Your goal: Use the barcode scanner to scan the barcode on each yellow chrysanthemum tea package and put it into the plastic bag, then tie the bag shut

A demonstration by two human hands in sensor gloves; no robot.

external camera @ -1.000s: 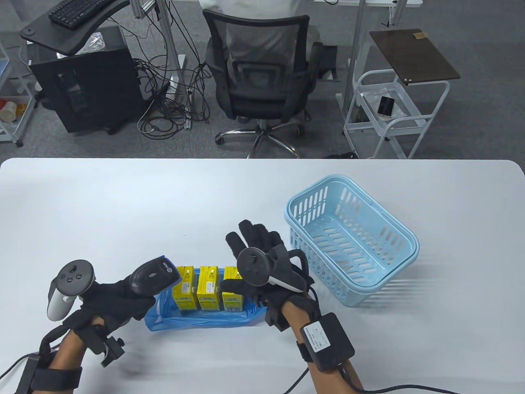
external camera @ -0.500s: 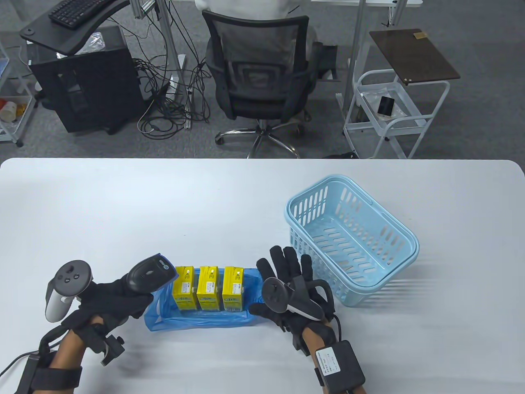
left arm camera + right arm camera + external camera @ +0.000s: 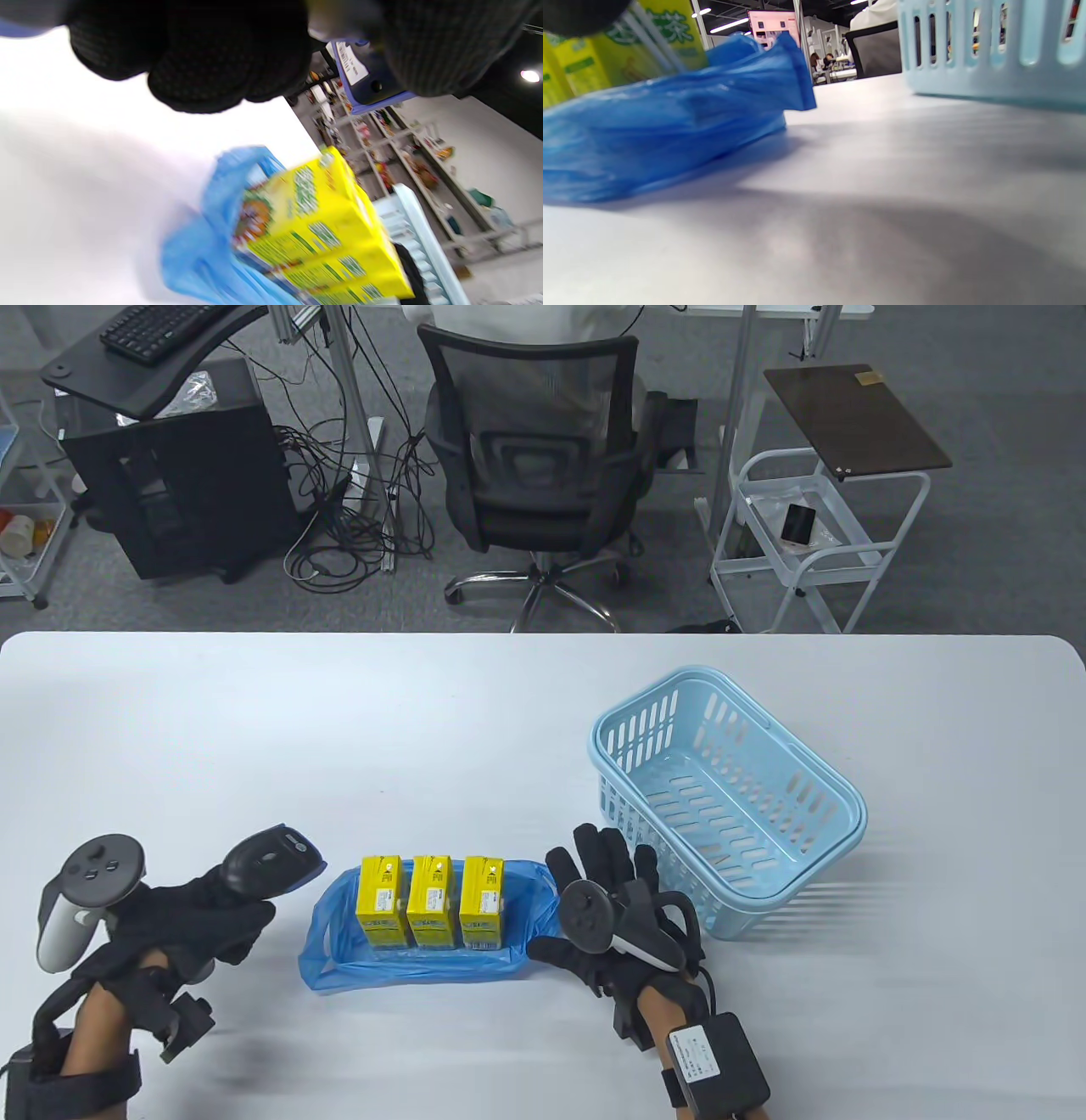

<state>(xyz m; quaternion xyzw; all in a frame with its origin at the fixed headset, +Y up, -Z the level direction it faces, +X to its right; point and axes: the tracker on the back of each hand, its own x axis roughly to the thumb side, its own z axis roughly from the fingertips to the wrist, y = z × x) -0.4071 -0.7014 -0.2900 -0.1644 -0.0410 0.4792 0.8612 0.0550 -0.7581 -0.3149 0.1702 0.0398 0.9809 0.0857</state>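
At the near left of the white table (image 3: 254,712), the left hand (image 3: 182,920) grips the scanner (image 3: 267,861), fingers curled round its handle, its head pointing toward the bag (image 3: 331,963) just to its right. The blue bag lies slumped open near the table's near edge, its film crumpled low around three yellow tea packs (image 3: 432,901) that stand upright in a tight row inside it, side by side and touching or nearly so. Right of the bag, the right hand (image 3: 615,903) rests flat with fingers straight and spread, holding nothing, thumb close to the bag's right edge; whether it touches the film cannot be told. Beyond it stands the pale blue basket (image 3: 831,789), with no pack visible inside, which suggests the packing is done and the tying is what remains, though whether every pack has been scanned cannot be judged here. The film looks thin, soft and slippery, likely to bunch and slide rather than hold a shape, so the sensible hold is a pinch on each loose end of the rim, at the left and right of the row, gathered above the packs. The packs look light, stiff and boxy, and could topple if the film is tugged sideways
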